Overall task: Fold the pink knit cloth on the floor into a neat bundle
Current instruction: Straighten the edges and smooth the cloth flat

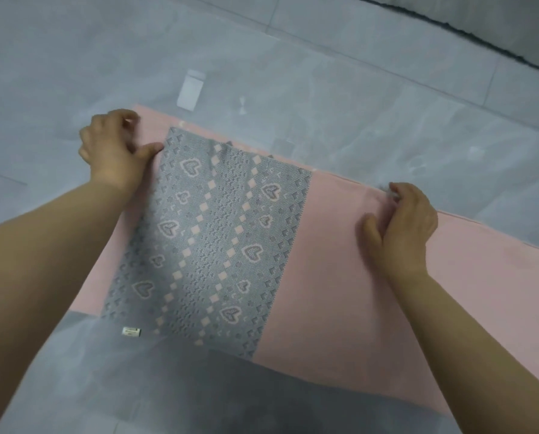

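My left hand [116,148] pinches the far edge of the pink knit cloth with a grey heart-patterned panel [340,261], thumb pressed at the panel's corner. My right hand [401,225] grips the same far edge, fingers curled closed. The cloth lies flat across the grey tiled floor [261,73], a small white label [131,332] at its near edge.
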`<state>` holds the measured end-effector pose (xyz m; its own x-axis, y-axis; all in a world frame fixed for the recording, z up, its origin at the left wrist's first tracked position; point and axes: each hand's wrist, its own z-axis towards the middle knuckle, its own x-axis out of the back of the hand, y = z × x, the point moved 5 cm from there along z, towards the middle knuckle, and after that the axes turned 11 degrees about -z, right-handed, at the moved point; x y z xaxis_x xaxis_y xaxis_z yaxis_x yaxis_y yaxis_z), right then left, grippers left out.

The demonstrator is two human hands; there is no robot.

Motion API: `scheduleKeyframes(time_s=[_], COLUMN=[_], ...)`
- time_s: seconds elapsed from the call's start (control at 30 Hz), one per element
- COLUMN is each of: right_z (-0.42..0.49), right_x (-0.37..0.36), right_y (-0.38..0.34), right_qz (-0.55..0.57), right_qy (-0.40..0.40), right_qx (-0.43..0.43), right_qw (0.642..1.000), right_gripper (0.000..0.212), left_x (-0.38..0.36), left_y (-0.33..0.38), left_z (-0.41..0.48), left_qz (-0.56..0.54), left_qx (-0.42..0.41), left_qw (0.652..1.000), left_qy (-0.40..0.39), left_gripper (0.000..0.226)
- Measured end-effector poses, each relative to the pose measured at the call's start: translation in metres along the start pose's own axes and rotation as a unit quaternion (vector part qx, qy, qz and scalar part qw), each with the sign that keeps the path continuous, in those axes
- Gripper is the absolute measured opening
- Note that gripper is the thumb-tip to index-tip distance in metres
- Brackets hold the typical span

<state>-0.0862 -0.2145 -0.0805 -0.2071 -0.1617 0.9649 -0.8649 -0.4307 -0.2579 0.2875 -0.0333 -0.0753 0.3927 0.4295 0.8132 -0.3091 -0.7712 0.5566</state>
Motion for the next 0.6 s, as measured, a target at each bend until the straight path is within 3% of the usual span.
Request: scheduleKeyframes(time_s=[0.07, 0.17, 0.33, 0.43, 0.57, 0.6], right_z=[-0.021, -0.055, -0.061, -0.045, -0.009, -0.001], right_x=[-0.010, -0.037, -0.047, -0.033, -0.008, -0.006], right_y=[-0.017, -0.038, -0.041, -0.033, 0.003, 0.009], right_qz=[-0.032, -0.094, -0.104, -0.048, -0.012, -0.015], right_qy=[-0.015, -0.095, -0.114, -0.048, 0.028, 0.027], right_qx=[0.066, 0.140, 0.120, 0.060, -0.095, -0.115], right_qw=[0.997, 0.981, 0.981, 0.996, 0.995, 0.993], right_gripper=[0.058, 0.060, 0.061, 0.056, 0.051, 0.049], left_x=[0.003, -0.001, 0.000, 0.006, 0.009, 0.009], left_y=[-0.005, -0.010, -0.006, -0.003, 0.005, 0.007], left_z=[0.002, 0.009, 0.026, 0.038, 0.055, 0.056], left_qz=[-0.009, -0.042, -0.074, -0.085, -0.098, -0.109], left_qx=[0.021, 0.008, 0.030, 0.027, -0.013, 0.001], left_qw=[1.000, 0.999, 0.996, 0.996, 0.995, 0.994], left_qy=[0.002, -0.019, -0.031, -0.023, -0.008, -0.004], left_gripper=[0.057, 0.050, 0.021, 0.008, 0.005, 0.015])
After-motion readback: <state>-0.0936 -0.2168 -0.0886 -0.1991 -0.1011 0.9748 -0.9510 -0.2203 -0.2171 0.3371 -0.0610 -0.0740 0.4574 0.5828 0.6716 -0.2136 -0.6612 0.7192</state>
